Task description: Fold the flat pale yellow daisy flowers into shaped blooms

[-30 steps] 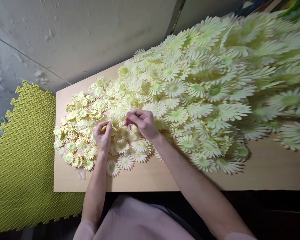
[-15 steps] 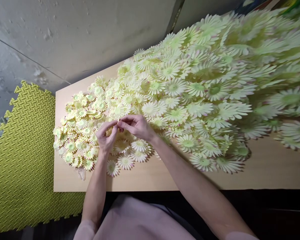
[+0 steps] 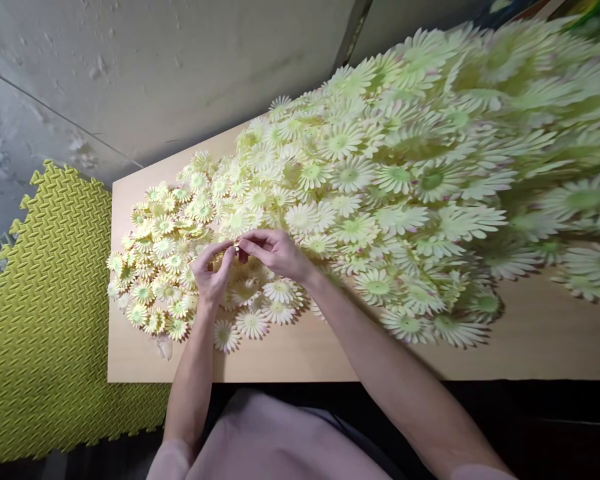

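Observation:
My left hand (image 3: 211,272) is closed in a pinch, its fingertips meeting those of my right hand (image 3: 276,253) above the table. Between the two sets of fingertips shows a tiny pale bit, too small to name. My right hand is pinched too, thumb against forefinger. Beneath and around both hands lies a heap of small pale yellow artificial daisy heads (image 3: 164,247). Larger artificial daisy heads (image 3: 349,175), whitish with green centres and some pinkish tips, are piled to the right. A few single flowers (image 3: 252,323) lie just in front of my hands.
The flowers lie on a light wooden table (image 3: 300,357), its front edge near my body. A yellow foam mat (image 3: 50,313) with jigsaw edges is at the left. A worn grey wall (image 3: 190,73) rises behind. A scrap of clear plastic (image 3: 163,347) lies at the heap's front left.
My fingertips have parted very slightly, with the right hand's fingers shifted a touch to the right. Both hands otherwise stay in place, and the flowers lie as before.

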Demonstrator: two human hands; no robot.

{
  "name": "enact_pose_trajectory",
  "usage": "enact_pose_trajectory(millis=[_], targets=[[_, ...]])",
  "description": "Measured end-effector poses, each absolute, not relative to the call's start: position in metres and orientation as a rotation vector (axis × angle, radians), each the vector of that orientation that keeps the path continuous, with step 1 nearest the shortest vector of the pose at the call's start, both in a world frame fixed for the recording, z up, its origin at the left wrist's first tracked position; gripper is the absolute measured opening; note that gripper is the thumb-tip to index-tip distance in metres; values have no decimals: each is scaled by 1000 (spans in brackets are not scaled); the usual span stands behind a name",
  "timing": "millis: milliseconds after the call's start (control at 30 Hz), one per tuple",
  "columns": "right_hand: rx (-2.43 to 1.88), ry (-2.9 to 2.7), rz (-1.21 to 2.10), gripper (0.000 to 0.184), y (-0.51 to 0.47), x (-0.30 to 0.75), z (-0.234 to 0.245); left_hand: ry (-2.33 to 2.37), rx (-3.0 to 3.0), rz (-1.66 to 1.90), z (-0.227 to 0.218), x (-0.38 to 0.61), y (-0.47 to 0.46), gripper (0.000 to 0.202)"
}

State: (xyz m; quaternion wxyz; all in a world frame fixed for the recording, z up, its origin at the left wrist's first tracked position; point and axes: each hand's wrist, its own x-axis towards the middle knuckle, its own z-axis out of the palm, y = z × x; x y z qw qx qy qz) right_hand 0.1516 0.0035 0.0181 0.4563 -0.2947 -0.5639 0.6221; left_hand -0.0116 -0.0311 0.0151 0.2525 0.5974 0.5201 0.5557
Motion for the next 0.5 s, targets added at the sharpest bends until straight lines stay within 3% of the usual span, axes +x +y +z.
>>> enact_pose_trajectory(millis=[500], targets=[[-768, -1441, 1545, 28, 4, 153, 18, 1393, 1441, 1521, 13, -11, -29, 16]])
